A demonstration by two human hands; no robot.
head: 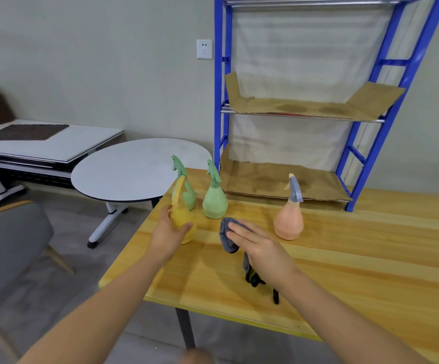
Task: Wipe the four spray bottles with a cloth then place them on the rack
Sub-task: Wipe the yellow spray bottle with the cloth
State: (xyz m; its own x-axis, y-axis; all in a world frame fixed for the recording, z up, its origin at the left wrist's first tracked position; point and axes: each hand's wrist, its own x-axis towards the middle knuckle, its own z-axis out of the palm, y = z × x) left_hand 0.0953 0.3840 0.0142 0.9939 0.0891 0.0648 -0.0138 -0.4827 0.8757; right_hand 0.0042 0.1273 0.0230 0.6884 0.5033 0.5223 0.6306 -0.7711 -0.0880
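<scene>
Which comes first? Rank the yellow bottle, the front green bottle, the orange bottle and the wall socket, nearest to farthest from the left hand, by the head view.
From the left hand:
1. yellow bottle: gripped by that hand, at the table's left edge.
2. front green bottle: just right of it.
3. orange bottle: further right, beyond the cloth.
4. wall socket: on the wall behind.

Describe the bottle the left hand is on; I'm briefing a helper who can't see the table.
On the wooden table, look near its left edge, left of the blue rack. Three bottles cluster there; the left hand grips the nearest. It is the yellow bottle, the other two being green.
</scene>
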